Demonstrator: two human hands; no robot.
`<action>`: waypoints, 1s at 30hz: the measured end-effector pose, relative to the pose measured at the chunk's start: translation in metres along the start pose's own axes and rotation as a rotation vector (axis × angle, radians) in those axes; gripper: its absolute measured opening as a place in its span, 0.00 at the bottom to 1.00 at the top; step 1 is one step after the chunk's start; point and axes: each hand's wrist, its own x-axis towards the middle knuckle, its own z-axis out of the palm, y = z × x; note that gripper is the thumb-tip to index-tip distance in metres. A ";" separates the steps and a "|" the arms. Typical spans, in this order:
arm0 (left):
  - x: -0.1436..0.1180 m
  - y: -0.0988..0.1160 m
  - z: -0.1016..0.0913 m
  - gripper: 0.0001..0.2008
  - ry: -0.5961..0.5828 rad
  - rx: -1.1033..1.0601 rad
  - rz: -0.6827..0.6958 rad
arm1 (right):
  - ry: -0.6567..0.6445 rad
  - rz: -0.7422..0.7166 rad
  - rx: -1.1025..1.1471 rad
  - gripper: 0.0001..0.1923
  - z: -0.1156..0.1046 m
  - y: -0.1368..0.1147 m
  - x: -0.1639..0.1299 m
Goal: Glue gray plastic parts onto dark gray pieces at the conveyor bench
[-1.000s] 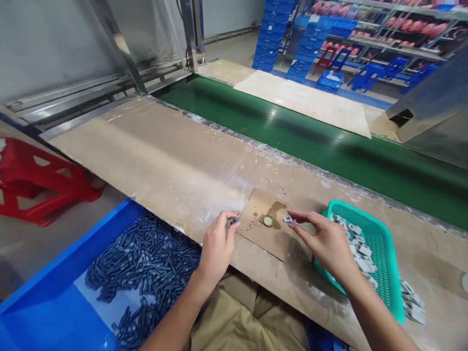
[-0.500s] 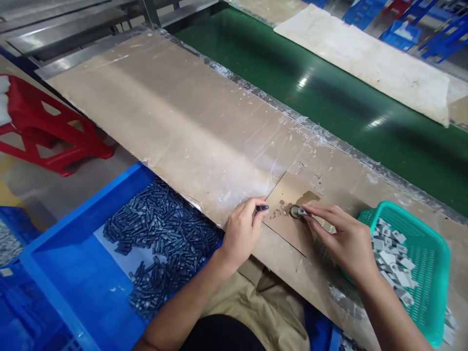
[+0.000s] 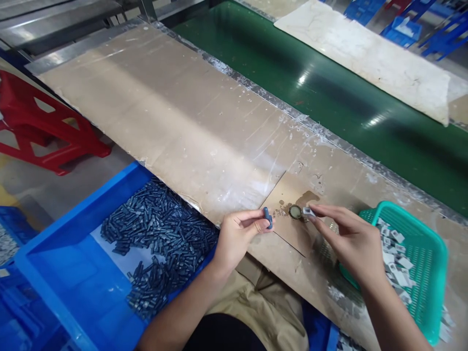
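Note:
Between thumb and fingers, my left hand (image 3: 237, 236) pinches a small dark blue plastic part (image 3: 268, 218), held upright over the table's front edge. My right hand (image 3: 347, 234) grips a small light grey plastic block (image 3: 307, 211) at its fingertips. Just left of that block lies a small round cap (image 3: 295, 211) with liquid in it. Under the cap is a piece of brown cardboard (image 3: 285, 195), with wet spots and a dark stain around it. The two held parts are apart, one on each side of the cap.
A blue bin (image 3: 73, 278) with many dark blue parts stands at left. On the right, a green basket (image 3: 426, 258) holds grey blocks. Beyond the cardboard-covered table (image 3: 164, 122) runs a green conveyor belt (image 3: 256, 73). A red stool (image 3: 47, 122) is at far left.
My right hand has drawn the grey block slightly right, off the cap's rim. My left hand has turned the blue part from lying sideways to upright, showing more of it.

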 end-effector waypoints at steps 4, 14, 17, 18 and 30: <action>-0.003 -0.003 0.014 0.14 -0.058 -0.192 -0.132 | 0.036 0.333 0.280 0.13 -0.009 -0.014 -0.010; -0.015 -0.007 0.041 0.17 -0.118 -0.141 -0.162 | 0.006 0.403 0.489 0.13 -0.016 -0.043 -0.031; -0.018 -0.005 0.044 0.14 -0.106 -0.075 -0.122 | -0.016 0.403 0.480 0.12 -0.017 -0.044 -0.036; -0.019 -0.005 0.044 0.12 -0.098 -0.025 -0.083 | -0.023 0.401 0.463 0.13 -0.017 -0.044 -0.038; -0.015 -0.006 0.046 0.06 -0.121 0.642 0.370 | -0.030 0.482 0.709 0.10 -0.005 -0.038 -0.036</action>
